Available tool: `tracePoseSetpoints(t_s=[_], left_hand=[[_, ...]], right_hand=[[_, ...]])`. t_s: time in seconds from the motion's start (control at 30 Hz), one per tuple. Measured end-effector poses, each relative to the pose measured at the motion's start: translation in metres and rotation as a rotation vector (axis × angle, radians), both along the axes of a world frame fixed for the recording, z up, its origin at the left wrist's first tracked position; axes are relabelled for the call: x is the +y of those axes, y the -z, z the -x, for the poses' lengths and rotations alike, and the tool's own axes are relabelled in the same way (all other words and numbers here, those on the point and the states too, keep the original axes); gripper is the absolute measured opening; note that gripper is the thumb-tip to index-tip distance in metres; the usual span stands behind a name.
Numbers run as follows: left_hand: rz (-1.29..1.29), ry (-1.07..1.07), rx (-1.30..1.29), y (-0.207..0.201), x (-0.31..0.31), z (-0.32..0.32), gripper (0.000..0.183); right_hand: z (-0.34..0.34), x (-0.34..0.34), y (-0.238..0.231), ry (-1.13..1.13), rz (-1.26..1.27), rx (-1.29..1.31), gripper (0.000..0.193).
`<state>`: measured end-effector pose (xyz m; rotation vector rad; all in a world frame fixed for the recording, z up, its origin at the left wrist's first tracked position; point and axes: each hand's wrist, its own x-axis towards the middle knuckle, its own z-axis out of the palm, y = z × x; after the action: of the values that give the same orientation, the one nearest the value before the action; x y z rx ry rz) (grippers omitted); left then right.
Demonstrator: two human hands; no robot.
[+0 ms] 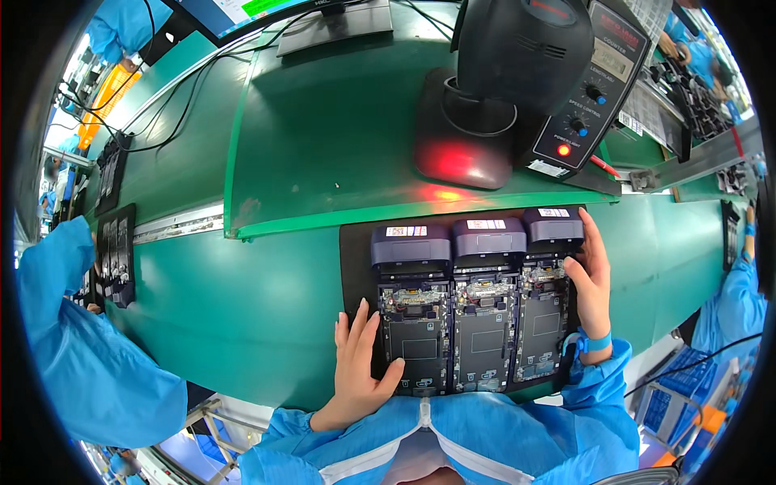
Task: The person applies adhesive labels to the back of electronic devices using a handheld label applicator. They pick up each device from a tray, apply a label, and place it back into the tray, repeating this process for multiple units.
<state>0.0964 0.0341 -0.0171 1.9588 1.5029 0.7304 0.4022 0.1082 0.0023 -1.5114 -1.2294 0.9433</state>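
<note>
Three opened phone-like devices, the left device (416,339), the middle device (482,339) and the right device (540,323), lie side by side on a black tray (356,259). Their circuit boards show, and dark blue covers (487,242) with white labels stand at their far ends. My left hand (358,368) rests at the tray's left side, fingers spread, its thumb by the left device's edge. On the other side my right hand (594,279) holds the tray's right edge, thumb over the right device's upper part. A blue band circles my right wrist.
Beyond the tray a raised green board (323,153) carries a black scanner (517,56) on a stand, lit red. Beside it stands a counter box (586,97) with knobs. A monitor stand (335,28) and cables lie farther back. A co-worker's blue sleeve (97,364) is at left.
</note>
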Motion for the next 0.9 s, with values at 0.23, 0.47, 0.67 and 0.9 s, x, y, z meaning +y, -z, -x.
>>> tracePoseSetpoints(t_s=[0.23, 0.47, 0.67, 0.9], left_hand=[[-0.010, 0.012, 0.002, -0.001, 0.001, -0.001, 0.063], [-0.001, 0.006, -0.015, 0.005, 0.001, 0.002, 0.062], [0.015, -0.028, -0.151, 0.001, 0.002, 0.000, 0.066], [0.169, -0.150, -0.675, 0.004, -0.011, 0.009, 0.065]], right_hand=[[-0.002, 0.001, 0.000, -0.014, -0.001, -0.012, 0.065], [-0.003, 0.005, 0.000, -0.052, 0.000, 0.068, 0.064], [-0.011, 0.004, 0.005, -0.062, -0.003, 0.001, 0.065], [-0.009, -0.003, 0.000, -0.081, 0.008, -0.040, 0.066]])
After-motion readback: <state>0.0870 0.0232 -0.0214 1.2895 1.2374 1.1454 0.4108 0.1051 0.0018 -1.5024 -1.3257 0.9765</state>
